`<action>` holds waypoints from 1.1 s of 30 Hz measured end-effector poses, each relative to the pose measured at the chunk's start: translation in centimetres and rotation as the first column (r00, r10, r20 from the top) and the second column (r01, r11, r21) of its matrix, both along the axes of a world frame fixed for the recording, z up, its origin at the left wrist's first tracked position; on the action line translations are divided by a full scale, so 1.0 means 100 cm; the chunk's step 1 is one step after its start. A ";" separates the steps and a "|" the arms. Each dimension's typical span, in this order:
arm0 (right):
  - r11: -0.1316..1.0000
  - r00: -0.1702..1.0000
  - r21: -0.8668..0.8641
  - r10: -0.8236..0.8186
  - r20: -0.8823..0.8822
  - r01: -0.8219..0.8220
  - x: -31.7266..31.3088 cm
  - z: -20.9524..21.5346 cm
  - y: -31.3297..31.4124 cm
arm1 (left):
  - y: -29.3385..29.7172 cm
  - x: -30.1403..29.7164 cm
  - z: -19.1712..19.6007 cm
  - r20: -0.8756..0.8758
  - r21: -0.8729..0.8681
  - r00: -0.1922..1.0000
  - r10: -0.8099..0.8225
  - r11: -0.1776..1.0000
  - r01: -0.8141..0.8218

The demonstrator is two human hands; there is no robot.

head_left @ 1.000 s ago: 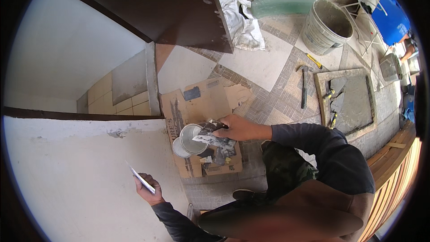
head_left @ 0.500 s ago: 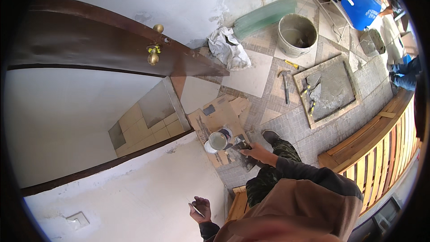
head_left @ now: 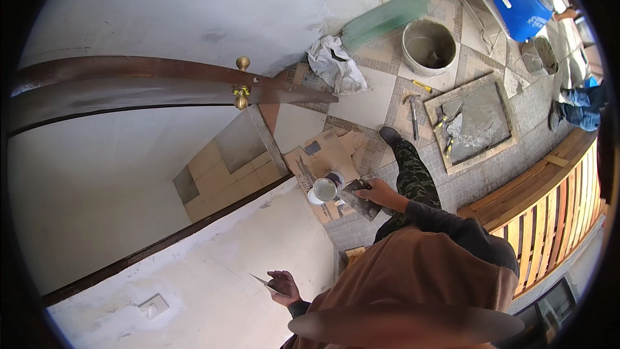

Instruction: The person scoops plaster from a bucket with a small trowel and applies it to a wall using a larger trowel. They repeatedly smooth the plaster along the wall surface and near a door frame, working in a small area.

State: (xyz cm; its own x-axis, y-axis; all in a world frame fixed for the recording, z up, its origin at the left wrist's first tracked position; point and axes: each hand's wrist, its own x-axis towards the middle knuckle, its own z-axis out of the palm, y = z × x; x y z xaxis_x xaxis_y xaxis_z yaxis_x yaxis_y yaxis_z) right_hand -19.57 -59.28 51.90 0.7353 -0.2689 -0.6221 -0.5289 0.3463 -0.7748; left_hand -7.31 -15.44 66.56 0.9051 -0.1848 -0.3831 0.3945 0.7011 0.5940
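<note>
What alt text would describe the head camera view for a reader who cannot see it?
Seen from above, a person's left hand holds a thin blade at a pale wall, while the right hand holds a flat board beside a small white tub. Cardboard covers the tiled floor.

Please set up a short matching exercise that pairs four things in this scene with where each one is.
Things:
1. putty knife
2. hawk board
3. hammer
4. grey bucket

Places:
A. on the floor tiles beside the mortar tray
B. in the left hand, near the white wall
C. on the floor near the blue drum
D. in the right hand

Pairs: 1-B, 2-D, 3-A, 4-C
</note>
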 end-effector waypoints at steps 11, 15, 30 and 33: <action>0.952 0.945 -0.125 0.295 0.140 -0.279 0.111 0.005 -0.111 | -0.091 0.023 0.022 -0.040 0.137 0.988 0.148 0.980 -0.141; 0.922 0.917 -0.179 0.370 0.152 -0.343 0.151 0.017 -0.131 | -0.101 0.019 0.026 -0.004 0.167 0.982 0.190 0.968 -0.186; 0.829 0.622 -0.507 0.272 0.735 0.235 0.307 0.234 -0.189 | -0.026 -0.065 -0.013 0.041 0.005 0.902 0.430 0.902 -0.431; 0.893 0.656 -0.447 0.308 0.689 0.050 0.328 0.284 -0.184 | -0.021 -0.062 -0.035 0.046 -0.059 0.894 0.445 0.895 -0.442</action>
State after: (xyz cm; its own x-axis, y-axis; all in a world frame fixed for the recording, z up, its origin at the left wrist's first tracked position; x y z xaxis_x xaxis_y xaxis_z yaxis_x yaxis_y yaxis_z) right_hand 13.25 -77.69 80.33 0.9375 -0.2173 0.2717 0.2535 -0.1080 -0.9613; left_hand -13.49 -17.53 63.08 0.9170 0.2250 -0.3293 0.0025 0.8224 0.5689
